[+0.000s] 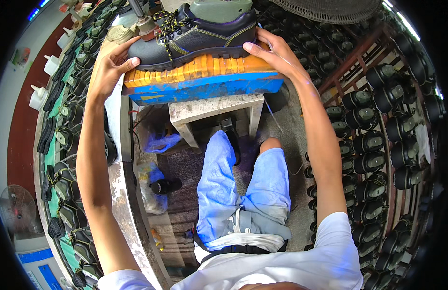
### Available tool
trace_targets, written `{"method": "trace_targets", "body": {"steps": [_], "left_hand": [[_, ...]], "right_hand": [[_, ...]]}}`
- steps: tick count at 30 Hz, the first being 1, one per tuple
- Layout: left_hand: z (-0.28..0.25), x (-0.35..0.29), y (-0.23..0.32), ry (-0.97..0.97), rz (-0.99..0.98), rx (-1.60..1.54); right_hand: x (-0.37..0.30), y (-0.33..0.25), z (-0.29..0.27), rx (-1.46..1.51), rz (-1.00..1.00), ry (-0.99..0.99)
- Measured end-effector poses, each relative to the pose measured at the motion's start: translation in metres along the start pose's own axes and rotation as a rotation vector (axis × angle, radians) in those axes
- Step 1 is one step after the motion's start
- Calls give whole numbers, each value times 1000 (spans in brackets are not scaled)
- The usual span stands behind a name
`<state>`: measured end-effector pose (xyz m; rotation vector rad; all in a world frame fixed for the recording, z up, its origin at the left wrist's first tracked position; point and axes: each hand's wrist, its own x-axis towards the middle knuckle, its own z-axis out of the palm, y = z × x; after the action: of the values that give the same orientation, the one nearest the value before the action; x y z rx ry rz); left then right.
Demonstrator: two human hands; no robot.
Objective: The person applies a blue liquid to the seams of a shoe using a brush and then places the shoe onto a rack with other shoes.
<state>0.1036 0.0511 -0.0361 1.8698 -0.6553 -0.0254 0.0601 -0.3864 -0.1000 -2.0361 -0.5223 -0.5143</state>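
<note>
Nearest us, our knees sit under a small grey stand (pixel 212 107), with open floor either side of our legs. On the stand rests an orange and blue pad block (pixel 204 77), its front edge overhanging. A black work shoe (pixel 195 36) sits on that block, toe to our left. Our left hand (pixel 108 70) cups the toe; our right hand (pixel 272 50) presses fingers on the heel. Shoe racks (pixel 379 145) crowd our right, a conveyor of shoes (pixel 64 145) our left.
</note>
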Motion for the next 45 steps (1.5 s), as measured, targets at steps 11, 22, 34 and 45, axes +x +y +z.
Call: {"method": "trace_targets", "body": {"steps": [11,22,34,45], "left_hand": [[128,-89,30,656,65,363],[303,-112,43,459,687,768],[376,-64,17,400,733,800],[265,-126,41,510,693,531]], "right_hand": [[-133,-78,-24,-124,177,392],[-121,-185,0,-391,-446,38],[-90,-170,15,-601,-472,25],[-94,-176,14,-180,-336,-10]]}}
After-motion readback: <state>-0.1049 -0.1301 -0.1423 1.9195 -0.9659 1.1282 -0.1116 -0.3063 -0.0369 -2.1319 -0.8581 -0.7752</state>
